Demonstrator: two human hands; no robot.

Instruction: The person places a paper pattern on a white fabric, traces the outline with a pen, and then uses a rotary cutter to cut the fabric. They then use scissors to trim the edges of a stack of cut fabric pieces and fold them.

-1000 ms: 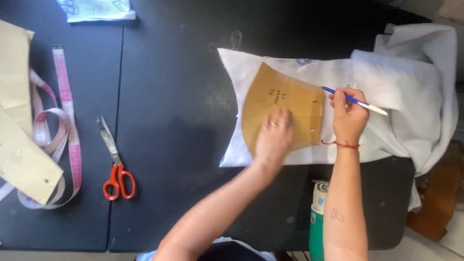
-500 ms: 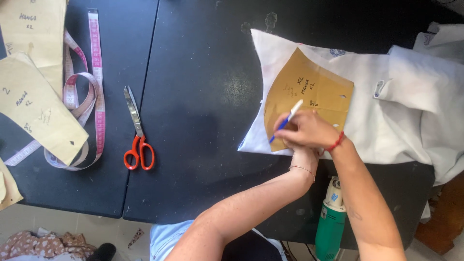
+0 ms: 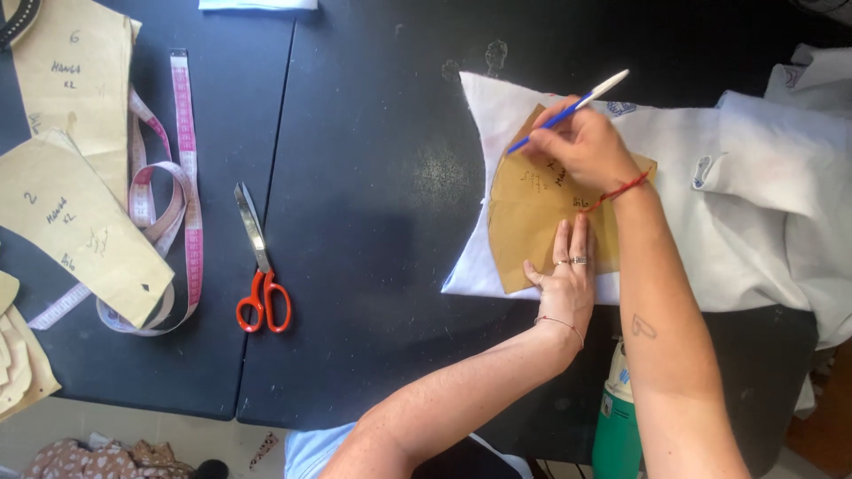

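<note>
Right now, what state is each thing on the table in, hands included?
Brown paper pattern piece: flat on the white fabric, pinned by the left hand.
White fabric: spread out, bunched at right.
Left hand: palm down on the pattern.
Right hand: gripping a blue pen, tip at the pattern's edge.
Orange-handled scissors: closed, untouched.
Pink measuring tape: loosely looped.

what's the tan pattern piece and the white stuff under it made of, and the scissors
Pattern piece: stiff matte brown paper or thin card, by its flat crisp edges and pen marks. White cloth: soft woven fabric, judging by its folds and creases. Scissors: shiny bare metal blades, glossy orange handles, probably plastic.
</note>
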